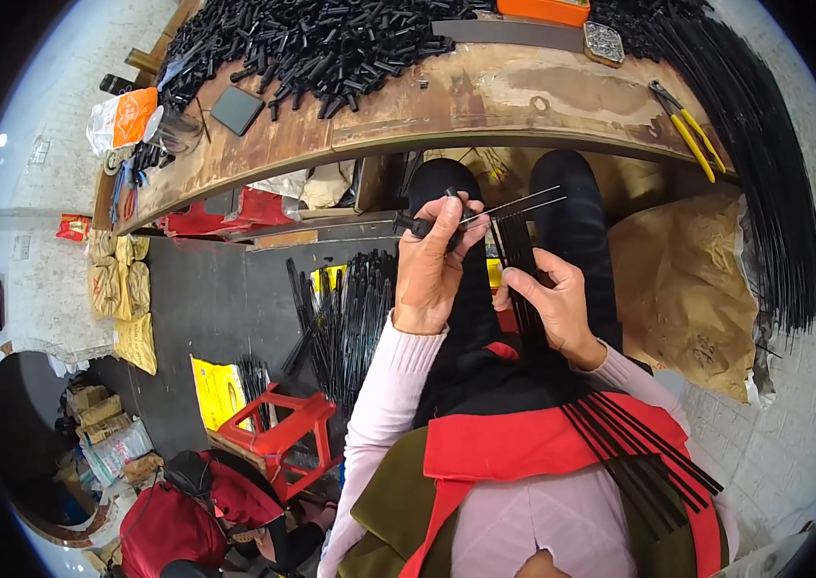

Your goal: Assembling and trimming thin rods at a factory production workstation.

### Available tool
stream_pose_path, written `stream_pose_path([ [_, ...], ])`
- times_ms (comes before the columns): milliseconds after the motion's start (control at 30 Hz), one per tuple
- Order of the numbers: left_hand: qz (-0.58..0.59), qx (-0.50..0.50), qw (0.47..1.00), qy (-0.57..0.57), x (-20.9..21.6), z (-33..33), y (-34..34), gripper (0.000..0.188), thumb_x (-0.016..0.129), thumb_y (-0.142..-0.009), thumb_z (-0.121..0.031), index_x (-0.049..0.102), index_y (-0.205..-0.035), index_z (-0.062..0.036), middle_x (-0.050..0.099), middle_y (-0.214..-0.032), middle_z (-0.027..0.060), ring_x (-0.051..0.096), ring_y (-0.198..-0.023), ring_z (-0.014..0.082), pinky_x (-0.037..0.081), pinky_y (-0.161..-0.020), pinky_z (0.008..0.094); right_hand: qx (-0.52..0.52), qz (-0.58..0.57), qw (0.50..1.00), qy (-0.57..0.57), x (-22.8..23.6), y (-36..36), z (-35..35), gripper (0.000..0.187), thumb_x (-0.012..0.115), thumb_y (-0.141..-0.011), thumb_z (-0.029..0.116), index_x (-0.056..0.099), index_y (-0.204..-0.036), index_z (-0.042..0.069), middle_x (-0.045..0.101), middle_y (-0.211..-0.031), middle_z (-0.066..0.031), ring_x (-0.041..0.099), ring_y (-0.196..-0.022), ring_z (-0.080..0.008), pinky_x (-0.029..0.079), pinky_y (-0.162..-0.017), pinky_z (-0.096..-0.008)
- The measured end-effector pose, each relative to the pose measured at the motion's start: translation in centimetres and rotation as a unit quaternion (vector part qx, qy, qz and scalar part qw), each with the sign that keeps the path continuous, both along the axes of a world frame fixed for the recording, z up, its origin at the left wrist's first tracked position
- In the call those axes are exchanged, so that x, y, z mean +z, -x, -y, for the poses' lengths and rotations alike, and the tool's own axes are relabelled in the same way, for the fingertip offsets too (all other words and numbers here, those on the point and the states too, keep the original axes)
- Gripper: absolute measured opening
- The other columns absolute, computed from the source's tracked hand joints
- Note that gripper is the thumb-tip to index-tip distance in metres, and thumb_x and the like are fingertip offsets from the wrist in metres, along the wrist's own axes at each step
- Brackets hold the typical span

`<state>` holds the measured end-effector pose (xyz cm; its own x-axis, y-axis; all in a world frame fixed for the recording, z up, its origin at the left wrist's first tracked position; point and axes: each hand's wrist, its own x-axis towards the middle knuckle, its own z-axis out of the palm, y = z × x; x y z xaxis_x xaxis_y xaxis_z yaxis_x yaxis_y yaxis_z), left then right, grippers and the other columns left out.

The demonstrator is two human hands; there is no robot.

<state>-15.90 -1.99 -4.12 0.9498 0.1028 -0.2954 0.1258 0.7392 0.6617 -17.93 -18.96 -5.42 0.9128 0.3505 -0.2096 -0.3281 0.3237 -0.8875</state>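
Observation:
My left hand (430, 265) is raised above my lap, its fingers closed round a few short black plastic fittings (418, 224) with flared ends. Two thin metal-looking rods (524, 203) stick out to the right from those fingers. Lower and to the right, my right hand (557, 301) grips a bundle of long thin black rods (519, 255) near its upper end. The bundle's tops come close to the left hand's fingers. Its lower part passes over my dark apron, and more black rod ends (649, 443) lie across the red cloth at my waist.
A worn wooden bench (543, 91) curves ahead, with a heap of black fittings (321, 48), yellow-handled pliers (687, 130) and a sheaf of black rods (764, 144). Left stand more rods (360, 328) and a red stool (278, 429). A brown sack (683, 289) is at right. Another person (196, 511) sits lower left.

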Motion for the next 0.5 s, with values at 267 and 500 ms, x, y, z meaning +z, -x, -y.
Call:
stream_pose_path([
  [267, -0.007, 0.005, 1.0, -0.012, 0.18, 0.99, -0.18, 0.014, 0.068, -0.092, -0.016, 0.066, -0.1, -0.005, 0.067, -0.101, 0.0087, 0.066, -0.092, 0.0179, 0.055, -0.08, 0.0274, 0.003, -0.007, 1.0, 0.001, 0.08, -0.09, 0.07, 0.016, 0.067, -0.092, 0.01, 0.064, -0.1, -0.004, 0.066, -0.076, -0.0078, 0.064, -0.066, -0.014, 0.052, -0.064, -0.0258],
  [500, 0.017, -0.006, 1.0, 0.002, 0.22, 0.97, -0.39, 0.015, 0.069, -0.091, -0.017, 0.065, -0.1, -0.0049, 0.066, -0.099, 0.0075, 0.066, -0.091, 0.017, 0.055, -0.08, 0.0264, 0.0, -0.007, 1.0, -0.006, 0.21, -0.15, 0.09, 0.017, 0.067, -0.091, 0.01, 0.064, -0.1, -0.004, 0.066, -0.077, -0.0074, 0.064, -0.066, -0.0131, 0.052, -0.064, -0.0251],
])
